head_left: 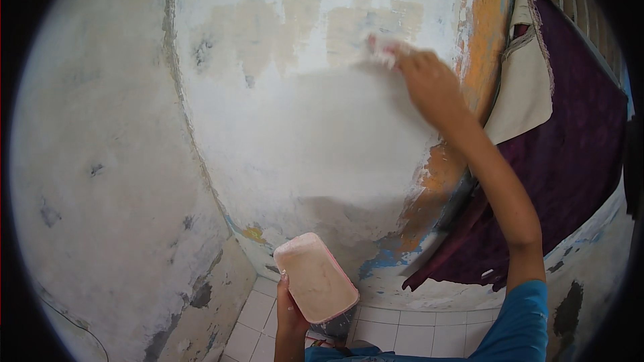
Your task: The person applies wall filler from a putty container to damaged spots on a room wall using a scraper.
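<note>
My left hand (290,305) is closed on the side of a shallow pink rectangular tub (339,269), tilted toward me low in the picture. Its inside looks pale beige; I cannot tell how much it holds. My right hand (429,84) is raised to the wall (268,121), its fingers closed around a small white-and-pink tool (384,51). Motion blurs the tool, and its kind does not show. White coating covers much of the wall, around tan rough patches (251,33) high up, beside the right hand.
A dark purple cloth (557,154) with a cream underside hangs close to my right arm. An orange and blue peeling strip (486,33) runs down the wall's right side. At left is a grey, scuffed wall (107,127). White tiles (412,328) cover the floor below.
</note>
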Action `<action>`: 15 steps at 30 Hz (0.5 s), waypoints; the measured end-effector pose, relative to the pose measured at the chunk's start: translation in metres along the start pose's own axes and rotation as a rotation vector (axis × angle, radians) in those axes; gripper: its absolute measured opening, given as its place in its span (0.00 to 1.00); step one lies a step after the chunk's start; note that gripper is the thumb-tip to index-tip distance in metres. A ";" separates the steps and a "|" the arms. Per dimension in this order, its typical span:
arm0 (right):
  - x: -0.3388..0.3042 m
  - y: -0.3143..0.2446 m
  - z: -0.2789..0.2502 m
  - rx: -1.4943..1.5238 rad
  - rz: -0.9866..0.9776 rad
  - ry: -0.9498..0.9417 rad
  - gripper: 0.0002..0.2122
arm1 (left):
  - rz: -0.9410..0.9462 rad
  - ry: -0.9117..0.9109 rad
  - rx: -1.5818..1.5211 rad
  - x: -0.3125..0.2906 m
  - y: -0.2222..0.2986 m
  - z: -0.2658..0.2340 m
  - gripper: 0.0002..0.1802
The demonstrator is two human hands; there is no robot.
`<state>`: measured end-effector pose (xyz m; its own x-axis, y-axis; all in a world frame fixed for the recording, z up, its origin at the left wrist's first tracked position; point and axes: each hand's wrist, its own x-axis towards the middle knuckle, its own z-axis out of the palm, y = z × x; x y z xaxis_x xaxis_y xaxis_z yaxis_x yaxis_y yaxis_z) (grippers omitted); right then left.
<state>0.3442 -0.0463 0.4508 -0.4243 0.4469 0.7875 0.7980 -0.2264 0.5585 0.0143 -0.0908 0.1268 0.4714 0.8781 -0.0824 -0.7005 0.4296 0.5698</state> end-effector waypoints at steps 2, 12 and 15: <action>0.007 0.009 0.004 -0.080 0.020 0.005 0.15 | -0.018 -0.022 -0.029 0.006 -0.004 -0.004 0.33; 0.003 -0.005 0.025 0.081 -0.095 -0.002 0.17 | -0.014 0.015 -0.051 0.009 -0.002 -0.011 0.32; 0.048 0.040 0.014 -0.087 -0.040 0.061 0.16 | -0.004 0.015 -0.015 0.010 -0.001 -0.002 0.31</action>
<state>0.3615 -0.0215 0.5069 -0.4829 0.4041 0.7769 0.7409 -0.2843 0.6084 0.0190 -0.0819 0.1235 0.4663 0.8792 -0.0974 -0.7068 0.4365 0.5567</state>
